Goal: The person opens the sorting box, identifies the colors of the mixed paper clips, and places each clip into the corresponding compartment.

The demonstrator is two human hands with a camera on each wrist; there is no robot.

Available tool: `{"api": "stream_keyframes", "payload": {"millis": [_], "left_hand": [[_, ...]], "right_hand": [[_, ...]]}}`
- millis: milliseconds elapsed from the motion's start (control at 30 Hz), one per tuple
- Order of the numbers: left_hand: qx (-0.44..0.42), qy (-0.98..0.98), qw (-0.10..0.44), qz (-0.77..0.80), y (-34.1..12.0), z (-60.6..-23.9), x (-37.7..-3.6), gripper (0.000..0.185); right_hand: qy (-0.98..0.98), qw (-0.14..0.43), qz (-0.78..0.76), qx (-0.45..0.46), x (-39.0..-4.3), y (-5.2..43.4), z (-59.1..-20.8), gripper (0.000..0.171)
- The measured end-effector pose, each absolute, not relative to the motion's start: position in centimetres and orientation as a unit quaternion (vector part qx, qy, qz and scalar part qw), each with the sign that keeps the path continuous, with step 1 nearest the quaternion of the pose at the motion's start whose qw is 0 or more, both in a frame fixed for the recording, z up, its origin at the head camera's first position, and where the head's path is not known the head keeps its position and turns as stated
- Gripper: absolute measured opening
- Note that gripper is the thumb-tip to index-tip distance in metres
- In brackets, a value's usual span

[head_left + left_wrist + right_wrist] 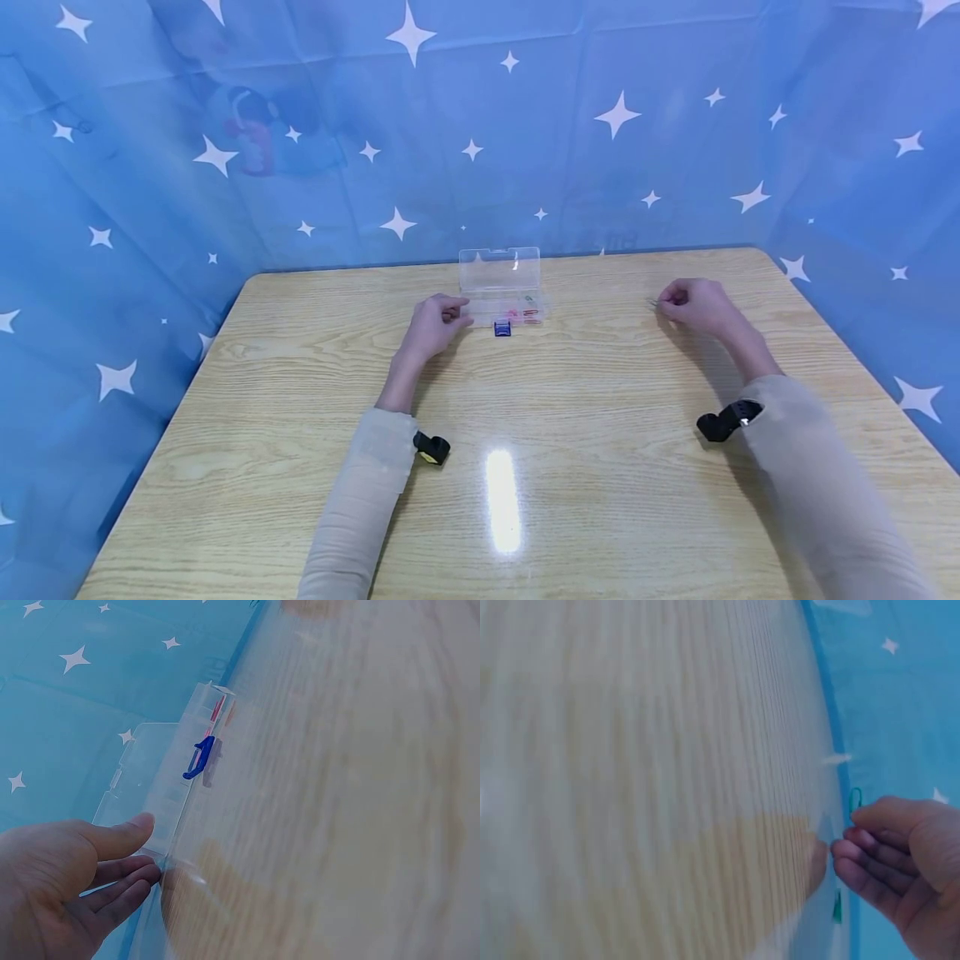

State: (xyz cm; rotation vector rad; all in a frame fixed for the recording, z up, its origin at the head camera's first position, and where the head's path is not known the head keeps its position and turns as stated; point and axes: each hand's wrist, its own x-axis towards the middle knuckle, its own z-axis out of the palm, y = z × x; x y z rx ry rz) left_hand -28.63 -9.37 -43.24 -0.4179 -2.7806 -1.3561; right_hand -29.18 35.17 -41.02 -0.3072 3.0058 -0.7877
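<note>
With the left hand [435,323] steadying the open clear plastic box [502,292] with loosely straight fingers, the right hand [693,304], pinching a small green paperclip [854,799], should probably carry it low and level.

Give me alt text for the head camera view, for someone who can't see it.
A person's left hand rests against the end of a clear plastic box with its lid open, while the right hand pinches a small paper clip over a wooden table. A blue clasp marks the box's front; a blue starred curtain surrounds the table.
</note>
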Motion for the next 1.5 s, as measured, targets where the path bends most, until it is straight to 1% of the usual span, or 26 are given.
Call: {"api": "stream_keyframes", "payload": {"millis": [200, 433, 1000, 1200, 1500], "left_hand": [[-0.135, -0.891, 0.01, -0.434, -9.4, -43.2, -28.6, 0.036], [-0.14, -0.889, 0.008, -0.437, -9.4, -43.0, -28.6, 0.037], [-0.139, -0.887, 0.006, -0.44, -9.5, -43.2, -28.8, 0.037], [-0.134, -0.889, 0.006, -0.438, -9.4, -43.6, -28.8, 0.036], [-0.136, -0.887, 0.01, -0.44, -9.5, -43.5, -28.8, 0.036]], "right_hand": [[0.957, 0.018, -0.264, -0.121, -30.0, 32.2, -40.9, 0.019], [0.952, 0.008, -0.271, -0.141, -30.8, 28.8, -40.5, 0.016], [0.936, 0.03, -0.299, -0.185, -32.7, 20.7, -39.9, 0.014], [0.932, 0.04, -0.304, -0.193, -32.9, 18.9, -40.2, 0.013], [0.93, 0.032, -0.308, -0.195, -33.0, 17.9, -40.3, 0.012]]}}
